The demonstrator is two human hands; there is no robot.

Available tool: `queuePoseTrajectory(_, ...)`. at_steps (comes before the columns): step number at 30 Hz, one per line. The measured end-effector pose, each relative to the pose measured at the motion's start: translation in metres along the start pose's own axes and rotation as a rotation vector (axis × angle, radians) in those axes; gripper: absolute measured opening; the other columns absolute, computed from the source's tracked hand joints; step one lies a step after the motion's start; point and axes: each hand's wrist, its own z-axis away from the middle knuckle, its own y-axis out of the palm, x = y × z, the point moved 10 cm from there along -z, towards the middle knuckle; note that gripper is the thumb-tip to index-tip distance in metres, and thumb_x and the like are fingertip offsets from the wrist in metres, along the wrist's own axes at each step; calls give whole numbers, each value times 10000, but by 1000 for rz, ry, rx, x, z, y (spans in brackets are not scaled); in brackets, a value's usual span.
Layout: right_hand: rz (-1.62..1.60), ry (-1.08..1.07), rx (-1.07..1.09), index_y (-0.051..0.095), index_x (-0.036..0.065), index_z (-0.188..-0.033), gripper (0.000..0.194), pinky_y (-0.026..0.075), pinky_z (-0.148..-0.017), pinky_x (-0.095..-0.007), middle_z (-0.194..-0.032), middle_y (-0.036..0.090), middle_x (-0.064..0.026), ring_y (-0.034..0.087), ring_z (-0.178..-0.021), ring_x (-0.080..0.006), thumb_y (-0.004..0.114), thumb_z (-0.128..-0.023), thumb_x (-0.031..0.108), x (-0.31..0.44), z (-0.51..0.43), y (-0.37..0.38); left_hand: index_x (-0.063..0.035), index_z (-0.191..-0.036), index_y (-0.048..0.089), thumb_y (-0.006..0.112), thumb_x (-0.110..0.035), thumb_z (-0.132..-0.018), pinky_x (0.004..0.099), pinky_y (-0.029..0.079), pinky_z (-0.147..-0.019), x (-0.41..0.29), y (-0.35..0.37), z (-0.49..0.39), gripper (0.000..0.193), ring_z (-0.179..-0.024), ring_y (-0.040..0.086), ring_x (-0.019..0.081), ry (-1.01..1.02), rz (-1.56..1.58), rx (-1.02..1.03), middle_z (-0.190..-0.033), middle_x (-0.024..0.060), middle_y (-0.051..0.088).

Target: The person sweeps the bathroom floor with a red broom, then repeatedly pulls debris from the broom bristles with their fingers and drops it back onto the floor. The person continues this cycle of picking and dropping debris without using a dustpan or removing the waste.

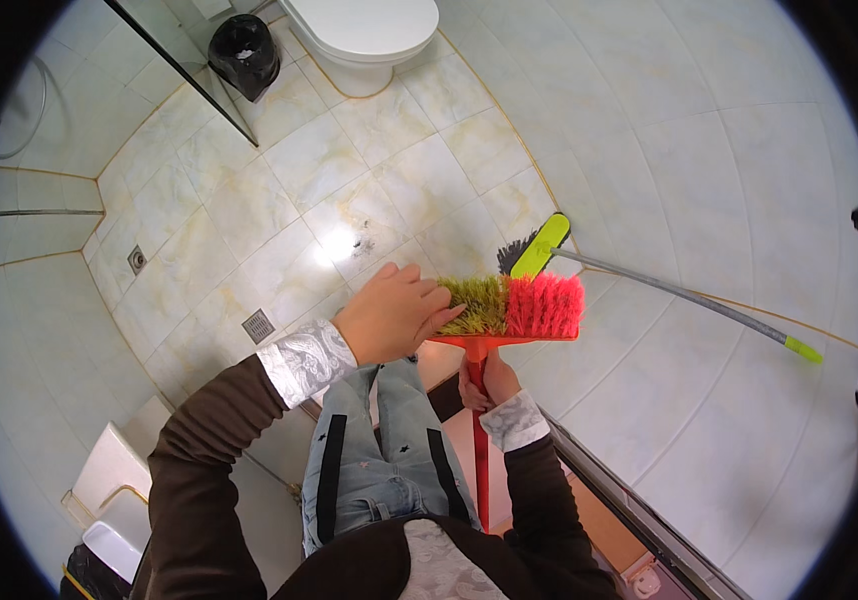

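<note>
A broom with a red plastic head [477, 341] and a red handle [482, 465] is held with its bristles up, in front of my legs. Its bristles are olive green [474, 306] on the left and pinkish red [545, 306] on the right. My right hand [492, 379] is wrapped around the handle just below the head. At the left end of the green bristles, my left hand [399, 311] has its fingers closed on them; some fingertips are hidden. Dark debris [361, 244] lies on the marbled floor tiles [339, 135] beyond the broom.
A lime-green brush head [541, 244] with dark bristles rests by the right wall, its grey pole [669, 285] reaching right. A toilet [369, 30], a black-bagged bin [245, 56] and a glass panel edge [188, 79] stand ahead. Two floor drains [258, 326] lie left.
</note>
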Motion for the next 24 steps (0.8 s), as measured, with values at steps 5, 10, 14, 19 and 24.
queuePoseTrajectory(5,9,-21,47,444,28,-656,657,243,-305,-320,-387,316,-72,250,-276,-201,129,-942,529,-6,0,6,-34,-844,552,514,-173,-888,411,387,-693,11,2,-6,151,-758,477,309,45,163,101,-767,128,523)
queuePoseTrajectory(10,-53,33,-30,448,25,-657,672,236,-306,-316,-395,309,-67,243,-280,-196,137,-938,550,-12,4,-9,-40,-901,577,528,-243,-889,437,423,-643,137,-118,29,209,-726,523,355,-781,-332,-435,-734,145,564)
queuePoseTrajectory(14,-40,-22,24,449,26,-654,685,235,-306,-310,-401,313,-63,245,-283,-185,149,-929,577,-5,1,-6,-44,-762,532,584,-278,-850,452,398,-610,120,-81,28,256,-691,522,320,-499,-336,-237,-690,120,573)
queuePoseTrajectory(19,-36,6,-2,453,25,-651,694,235,-297,-300,-399,329,-69,247,-274,-180,161,-922,593,-6,-5,-6,-48,-772,528,645,-297,-811,367,366,-670,37,-56,5,278,-757,456,287,-274,-159,-333,-778,104,504)
queuePoseTrajectory(24,-33,37,11,449,33,-645,694,227,-294,-296,-399,336,-65,253,-273,-174,165,-918,603,-3,-6,5,-57,-802,517,609,-321,-830,352,366,-677,-24,-35,-31,281,-743,452,261,-10,-87,-93,-779,85,487)
